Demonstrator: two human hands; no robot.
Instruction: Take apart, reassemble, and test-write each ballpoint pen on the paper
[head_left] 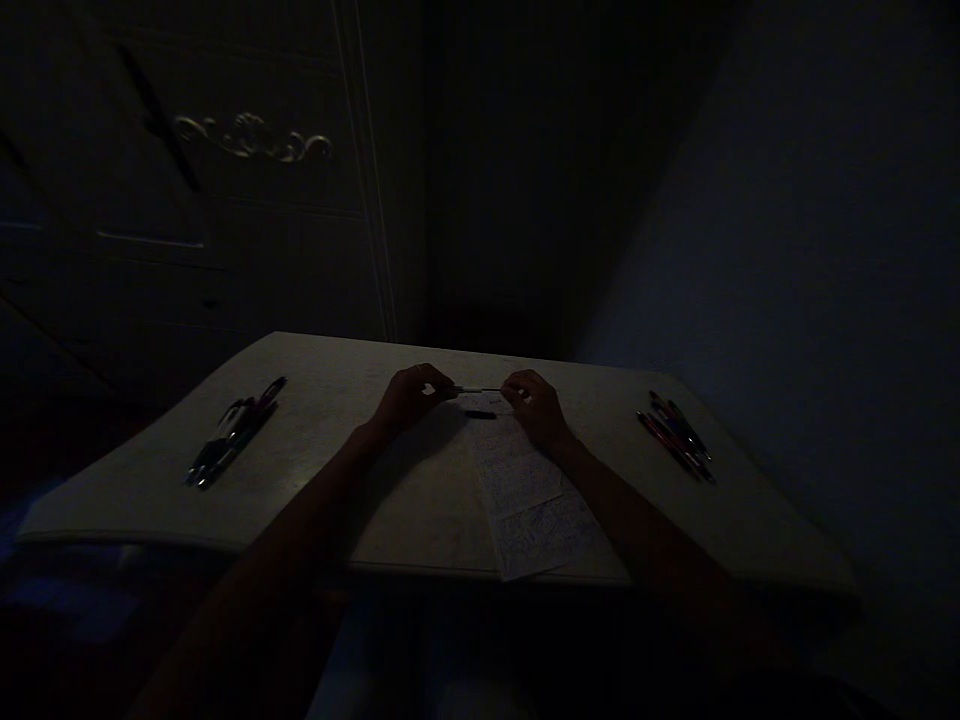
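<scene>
Between my two hands, a thin pen (474, 389) is held level above the far part of the table. My left hand (411, 397) pinches its left end with thumb and fingers. At the other end my right hand (537, 405) is closed on the pen's thin, dark tip part. Just below the pen lies a short dark piece, perhaps a pen cap (480, 414), at the top of a paper sheet (529, 490) covered in writing or scribbles. The room is very dark, so the pen's finer details do not show.
A pile of pens (236, 430) lies on the left of the pale table (420, 520), and another group of pens (675, 435) on the right. Behind on the left stands a cabinet (285, 250) with ornate trim. A wall (825, 300) rises along the right side.
</scene>
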